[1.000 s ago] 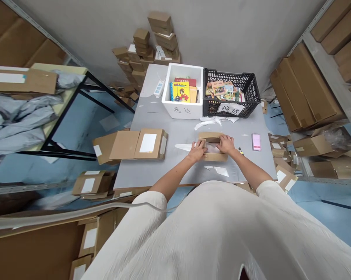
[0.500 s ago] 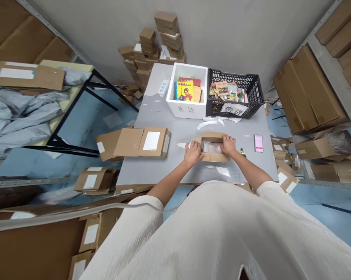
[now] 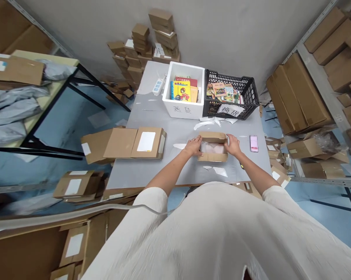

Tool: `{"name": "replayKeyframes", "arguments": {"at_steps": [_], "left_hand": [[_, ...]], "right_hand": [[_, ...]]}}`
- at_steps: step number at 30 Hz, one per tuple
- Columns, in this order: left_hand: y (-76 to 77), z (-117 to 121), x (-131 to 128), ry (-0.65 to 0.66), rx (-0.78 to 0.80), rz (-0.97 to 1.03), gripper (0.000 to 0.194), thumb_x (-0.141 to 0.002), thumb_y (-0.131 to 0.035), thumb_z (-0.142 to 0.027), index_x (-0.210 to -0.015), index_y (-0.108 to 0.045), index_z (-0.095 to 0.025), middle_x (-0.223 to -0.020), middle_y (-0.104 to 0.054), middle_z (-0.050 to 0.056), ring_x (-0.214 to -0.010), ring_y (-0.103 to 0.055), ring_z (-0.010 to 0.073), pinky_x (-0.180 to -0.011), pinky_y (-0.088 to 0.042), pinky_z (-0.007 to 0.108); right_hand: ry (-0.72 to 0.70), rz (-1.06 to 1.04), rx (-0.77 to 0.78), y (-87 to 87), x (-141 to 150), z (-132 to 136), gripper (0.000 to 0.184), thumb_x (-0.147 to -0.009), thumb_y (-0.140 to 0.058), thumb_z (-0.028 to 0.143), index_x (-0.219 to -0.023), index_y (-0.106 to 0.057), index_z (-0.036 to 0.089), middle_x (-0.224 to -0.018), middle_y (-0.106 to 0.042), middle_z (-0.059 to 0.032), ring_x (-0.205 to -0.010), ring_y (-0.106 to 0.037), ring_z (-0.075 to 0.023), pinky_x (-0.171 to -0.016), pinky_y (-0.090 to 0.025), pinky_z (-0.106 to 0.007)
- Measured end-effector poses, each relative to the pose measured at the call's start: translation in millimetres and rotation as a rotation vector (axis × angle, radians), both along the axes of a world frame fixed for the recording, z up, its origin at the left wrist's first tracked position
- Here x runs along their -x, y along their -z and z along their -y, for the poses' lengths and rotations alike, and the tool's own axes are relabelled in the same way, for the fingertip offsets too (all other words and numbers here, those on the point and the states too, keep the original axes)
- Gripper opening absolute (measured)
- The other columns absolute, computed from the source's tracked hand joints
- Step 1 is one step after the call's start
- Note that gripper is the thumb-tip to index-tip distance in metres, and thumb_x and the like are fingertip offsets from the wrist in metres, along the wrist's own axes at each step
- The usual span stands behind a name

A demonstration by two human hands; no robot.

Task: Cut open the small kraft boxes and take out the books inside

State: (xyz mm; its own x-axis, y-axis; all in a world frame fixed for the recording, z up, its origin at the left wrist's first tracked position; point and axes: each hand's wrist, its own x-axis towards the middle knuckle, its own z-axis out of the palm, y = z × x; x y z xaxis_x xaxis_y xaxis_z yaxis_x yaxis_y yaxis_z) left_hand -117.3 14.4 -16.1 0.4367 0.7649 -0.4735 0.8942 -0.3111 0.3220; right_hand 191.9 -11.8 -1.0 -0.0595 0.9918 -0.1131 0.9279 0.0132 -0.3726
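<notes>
A small cardboard box (image 3: 212,157) stands open on the grey table (image 3: 152,171), its long flaps spread to the front and back. Something pale in clear wrapping (image 3: 212,147) lies inside; what it is I cannot make out. My left hand (image 3: 194,146) grips the left end of the box, fingers bent over the edge. At the opposite end my right hand (image 3: 233,145) holds the right wall with its fingertips. Part of a yellow and black tool (image 3: 241,166) shows beside my right forearm, mostly hidden.
Behind the box stand a white foam bin (image 3: 183,110) and a black crate (image 3: 251,97), both holding books. Flat-lying cartons (image 3: 146,142) rest at the left, a phone (image 3: 254,143) at the right. Paper scraps (image 3: 220,171) are scattered about. Loaded shelves flank the table.
My right hand has moved outward from the box's inside to its right end. The left hand stays at the left end. The view has shifted slightly.
</notes>
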Motion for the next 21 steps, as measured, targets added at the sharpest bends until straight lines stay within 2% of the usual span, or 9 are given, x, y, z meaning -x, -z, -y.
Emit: {"name": "replayKeyframes", "arguments": {"at_steps": [3,7,9,13,16,18,21], "left_hand": [[0.3,2.6,1.1,-0.01,-0.01,0.024,0.137,-0.08,-0.094,-0.058,-0.187,-0.012,-0.029,-0.195,-0.009,0.015,-0.172,-0.032,0.0485,-0.136,-0.035,0.054],[2.4,4.7,1.5,-0.032,-0.006,0.053,0.14,-0.079,-0.095,-0.06,-0.187,-0.012,-0.03,-0.195,-0.011,0.015,-0.172,-0.032,0.0501,-0.136,-0.035,0.056],[4.1,5.1,1.9,-0.037,-0.01,0.065,0.14,-0.078,-0.095,-0.06,-0.187,-0.013,-0.03,-0.195,-0.011,0.016,-0.171,-0.032,0.0504,-0.136,-0.035,0.056],[8.0,5.4,3.8,-0.036,-0.029,0.088,0.136,-0.078,-0.096,-0.057,-0.186,-0.017,-0.029,-0.194,-0.015,0.015,-0.169,-0.036,0.0497,-0.134,-0.038,0.055],[11.3,5.4,5.9,-0.032,-0.049,0.121,0.135,-0.077,-0.097,-0.058,-0.185,-0.021,-0.029,-0.193,-0.019,0.016,-0.167,-0.04,0.0493,-0.132,-0.041,0.054],[13.7,5.3,7.1,-0.035,-0.053,0.145,0.138,-0.075,-0.099,-0.061,-0.184,-0.022,-0.029,-0.193,-0.02,0.017,-0.166,-0.041,0.0494,-0.131,-0.041,0.053],[16.7,5.7,8.1,-0.041,-0.054,0.173,0.141,-0.073,-0.099,-0.066,-0.184,-0.022,-0.029,-0.192,-0.021,0.018,-0.166,-0.041,0.0496,-0.13,-0.042,0.053]], "right_hand": [[0.055,0.058,-0.056,-2.0,-19.1,8.8,0.07,-0.096,-0.052,0.028,-0.166,-0.051,0.017,-0.169,-0.051,-0.0224,-0.15,-0.047,-0.0425,-0.121,-0.042,-0.06],[0.114,0.153,0.006,3.4,-31.8,14.2,0.051,-0.098,-0.053,0.027,-0.147,-0.065,0.017,-0.147,-0.064,-0.0239,-0.135,-0.057,-0.0418,-0.114,-0.048,-0.056],[0.091,0.105,0.058,8.5,-30.6,14.3,0.047,-0.099,-0.051,0.023,-0.143,-0.066,0.018,-0.137,-0.071,-0.0207,-0.126,-0.063,-0.0381,-0.11,-0.052,-0.051],[0.08,-0.021,0.145,12.7,-21.7,14.1,0.053,-0.101,-0.05,0.019,-0.153,-0.059,0.022,-0.126,-0.079,-0.013,-0.113,-0.071,-0.0318,-0.096,-0.058,-0.041],[0.087,0.073,0.14,5.2,-14.9,14.2,0.049,-0.104,-0.049,0.02,-0.152,-0.061,0.019,-0.133,-0.076,-0.0167,-0.117,-0.07,-0.0333,-0.098,-0.057,-0.041],[0.021,0.168,0.071,-3.1,-8.0,11.7,0.045,-0.107,-0.047,0.02,-0.147,-0.066,0.017,-0.139,-0.072,-0.0206,-0.124,-0.067,-0.036,-0.104,-0.054,-0.044],[-0.215,0.204,0.026,-13.4,11.4,0.7,0.043,-0.107,-0.045,0.017,-0.141,-0.073,0.016,-0.139,-0.072,-0.0202,-0.128,-0.064,-0.0365,-0.112,-0.05,-0.048]]}}
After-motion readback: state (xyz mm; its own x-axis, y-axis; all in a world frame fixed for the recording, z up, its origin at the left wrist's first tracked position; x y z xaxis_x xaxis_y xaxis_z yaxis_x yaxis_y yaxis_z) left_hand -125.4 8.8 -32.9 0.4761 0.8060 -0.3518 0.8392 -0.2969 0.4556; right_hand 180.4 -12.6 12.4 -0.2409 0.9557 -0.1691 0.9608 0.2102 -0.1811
